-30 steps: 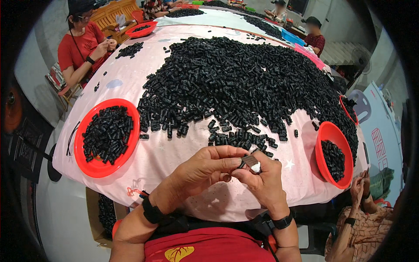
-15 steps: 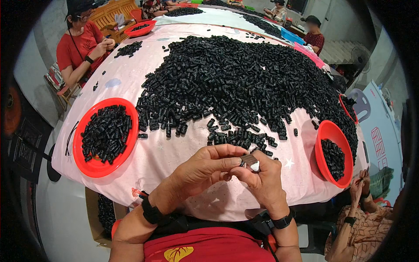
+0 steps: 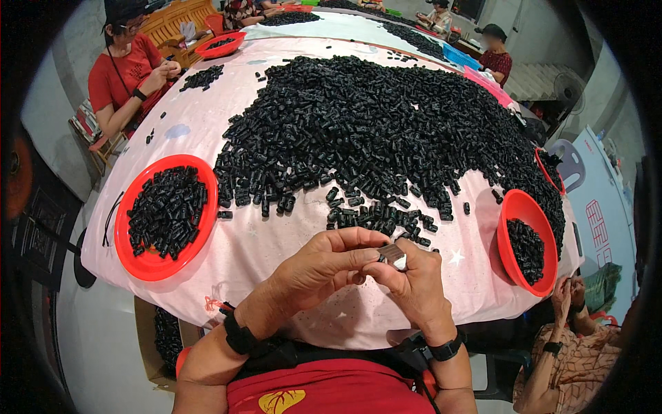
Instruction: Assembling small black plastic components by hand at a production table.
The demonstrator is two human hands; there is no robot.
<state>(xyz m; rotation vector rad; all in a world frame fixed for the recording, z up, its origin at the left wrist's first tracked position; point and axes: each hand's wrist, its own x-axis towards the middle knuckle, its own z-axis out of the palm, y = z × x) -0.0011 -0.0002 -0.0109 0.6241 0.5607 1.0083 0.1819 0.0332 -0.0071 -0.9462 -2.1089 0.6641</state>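
Note:
Above the near edge of the table, my two hands are close together. My left hand (image 3: 324,265) is pinched, thumb against fingers, on a small black plastic piece (image 3: 381,259), mostly hidden by the fingertips. My right hand (image 3: 416,284) is closed around a short flat blade (image 3: 395,255) with a shiny metal face, which lies against the black piece. Just beyond my fingers are several loose black plastic pieces (image 3: 376,217), short and ridged. Behind them spreads a large heap of the same pieces (image 3: 372,124).
A red bowl (image 3: 123,238) of black pieces stands at the left, another red bowl (image 3: 549,241) at the right. Pink cloth (image 3: 269,252) covers the table. A co-worker in red (image 3: 127,83) sits far left; another person's hands (image 3: 569,293) are at the right edge. A cardboard box (image 3: 148,345) stands below left.
The blade in my right hand has turned slightly, so its metal face now looks brighter. My hands have hardly moved otherwise.

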